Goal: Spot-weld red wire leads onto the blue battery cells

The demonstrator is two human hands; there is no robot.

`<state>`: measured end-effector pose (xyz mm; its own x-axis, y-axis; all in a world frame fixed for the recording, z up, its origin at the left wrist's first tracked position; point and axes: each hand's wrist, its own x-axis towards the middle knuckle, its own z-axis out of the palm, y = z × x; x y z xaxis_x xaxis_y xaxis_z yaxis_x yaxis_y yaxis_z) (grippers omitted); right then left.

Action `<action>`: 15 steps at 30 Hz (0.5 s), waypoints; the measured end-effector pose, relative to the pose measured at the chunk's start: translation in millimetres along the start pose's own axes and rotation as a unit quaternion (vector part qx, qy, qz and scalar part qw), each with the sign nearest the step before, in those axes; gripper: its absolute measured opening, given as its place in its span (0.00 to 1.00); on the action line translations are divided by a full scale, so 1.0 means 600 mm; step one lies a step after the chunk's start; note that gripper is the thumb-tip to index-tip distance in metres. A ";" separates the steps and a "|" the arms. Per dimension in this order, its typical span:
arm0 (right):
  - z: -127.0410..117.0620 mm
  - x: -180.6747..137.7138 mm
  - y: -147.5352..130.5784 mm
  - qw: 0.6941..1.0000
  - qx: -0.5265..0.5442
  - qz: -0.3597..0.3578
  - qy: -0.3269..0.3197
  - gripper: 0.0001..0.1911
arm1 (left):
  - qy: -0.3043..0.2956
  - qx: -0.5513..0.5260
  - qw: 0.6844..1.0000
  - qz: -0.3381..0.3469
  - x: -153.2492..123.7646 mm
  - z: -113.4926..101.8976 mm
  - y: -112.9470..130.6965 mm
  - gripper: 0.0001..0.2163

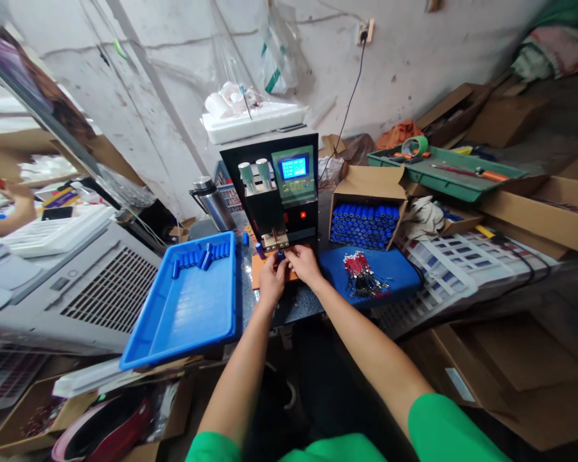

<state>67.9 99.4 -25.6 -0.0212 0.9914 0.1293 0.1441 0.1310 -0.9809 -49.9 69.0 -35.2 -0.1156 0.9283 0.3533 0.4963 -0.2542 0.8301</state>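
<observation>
Both hands meet under the head of a black spot welder [268,215] with a lit blue display. My left hand [272,281] is closed on a blue battery cell [280,257], mostly hidden by the fingers. Pressed close beside it, my right hand [304,263] pinches with thumb and forefinger; whatever is between them is too small to make out. An orange pad [257,273] lies beneath the hands. Another blue cell stands on it, left of the welder's electrodes. To the right, a bundle of red and black wire leads [361,274] rests on a blue cloth [334,269].
A blue tray [192,314] at left holds several blue cells along its far side. Behind the leads, an open cardboard box [372,179] is packed with blue cells. A steel flask [215,202] stands left of the welder. At far left a co-worker's arm [9,218] shows.
</observation>
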 end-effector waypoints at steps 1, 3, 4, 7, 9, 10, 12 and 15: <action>-0.004 -0.005 -0.002 1.000 -0.006 -0.005 0.007 0.13 | 0.001 0.008 1.000 0.001 0.000 0.001 -0.002 0.12; -0.012 -0.016 -0.008 0.999 -0.022 -0.021 0.017 0.12 | 0.005 0.023 1.000 -0.003 0.000 0.003 -0.006 0.12; -0.016 -0.022 -0.013 0.999 -0.033 -0.032 0.018 0.11 | 0.008 0.028 1.000 -0.005 0.000 0.005 -0.008 0.12; -0.027 -0.037 -0.030 0.995 -0.084 -0.053 0.019 0.11 | 0.018 0.042 0.999 0.008 -0.002 0.009 -0.012 0.11; -0.031 -0.045 -0.041 0.990 -0.129 -0.055 0.023 0.14 | 0.015 0.053 0.998 0.042 -0.004 0.008 -0.012 0.10; -0.033 -0.047 -0.045 0.987 -0.149 -0.055 0.024 0.15 | 0.014 0.056 0.996 0.062 -0.005 0.007 -0.012 0.11; -0.040 -0.050 -0.047 0.984 -0.170 -0.057 0.025 0.16 | 0.013 0.050 0.994 0.096 -0.006 0.002 -0.010 0.14; -0.068 -0.046 -0.037 0.982 -0.171 -0.076 0.035 0.15 | 0.021 0.032 0.994 0.103 -0.003 -0.006 -0.009 0.17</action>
<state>105.9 69.1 -1.5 -0.0018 0.9567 0.2911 0.4676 0.2581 -0.8454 -55.3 67.7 -38.9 -0.0410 0.8454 0.5325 0.5665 -0.4193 0.7094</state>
